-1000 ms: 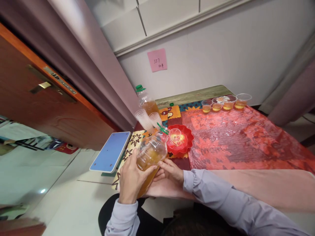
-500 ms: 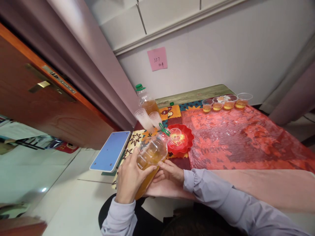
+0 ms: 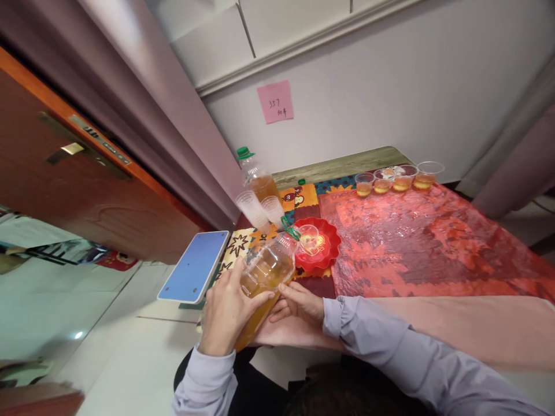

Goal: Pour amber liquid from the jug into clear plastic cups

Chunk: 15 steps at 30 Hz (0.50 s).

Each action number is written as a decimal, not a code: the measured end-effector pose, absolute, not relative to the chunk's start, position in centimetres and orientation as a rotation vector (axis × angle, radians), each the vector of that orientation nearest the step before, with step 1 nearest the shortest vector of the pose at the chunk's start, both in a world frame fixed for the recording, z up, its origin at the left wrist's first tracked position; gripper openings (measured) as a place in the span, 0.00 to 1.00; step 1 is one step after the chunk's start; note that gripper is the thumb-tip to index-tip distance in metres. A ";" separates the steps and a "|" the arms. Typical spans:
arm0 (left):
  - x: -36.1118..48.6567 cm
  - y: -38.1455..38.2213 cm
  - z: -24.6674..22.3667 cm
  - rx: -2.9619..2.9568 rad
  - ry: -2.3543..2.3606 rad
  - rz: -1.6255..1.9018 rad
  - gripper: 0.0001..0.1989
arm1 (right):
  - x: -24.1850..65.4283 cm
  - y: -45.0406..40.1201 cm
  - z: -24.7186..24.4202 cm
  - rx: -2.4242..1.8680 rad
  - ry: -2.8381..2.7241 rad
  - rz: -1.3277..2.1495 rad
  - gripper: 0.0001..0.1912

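Steadily, a person in pale lilac sleeves holds a large, clear plastic bottle of amber liquid (image 3: 269,268) between two bare hands at the near edge of a cloth-covered desk (image 3: 433,320). The left hand (image 3: 226,312) has its fingers spread wide around the bottle's left side, thumb lying across the front; the right hand (image 3: 300,303) has its fingers half curled against the right side, thumb on the edge, fingertips partly hidden. The bottle lies tilted between them, its long axis running from a base low and close to the wearer, up and away to the right. Its neck, with a looped green plastic handle (image 3: 289,228), points beyond the fingers of both hands to a clear plastic cup (image 3: 307,237) in a red, scalloped dish (image 3: 332,251). The right hand is the nearer to that cup; whether neck and cup touch cannot be told. Left of the left fingers stands a blue rectangular board (image 3: 195,266). Just beyond the bottle's neck are two stacks of clear cups (image 3: 251,211), backed by a second, green-capped bottle (image 3: 262,185). Far to the right of the fingers, four part-filled clear cups (image 3: 382,186) stand in a row.
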<state>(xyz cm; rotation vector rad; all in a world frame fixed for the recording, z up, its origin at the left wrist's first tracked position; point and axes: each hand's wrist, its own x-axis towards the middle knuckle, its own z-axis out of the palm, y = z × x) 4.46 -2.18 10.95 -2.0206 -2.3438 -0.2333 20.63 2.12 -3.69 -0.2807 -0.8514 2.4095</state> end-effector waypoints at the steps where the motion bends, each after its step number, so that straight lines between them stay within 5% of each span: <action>1: 4.5 -2.2 11.0 -2.020 -2.351 -0.230 0.48 | 20.6 2.1 -3.7 -0.268 -0.859 2.406 0.39; 15: 5.6 -1.6 12.6 -2.001 -2.389 -0.103 0.48 | 20.5 2.3 -3.9 -0.251 -0.853 2.394 0.42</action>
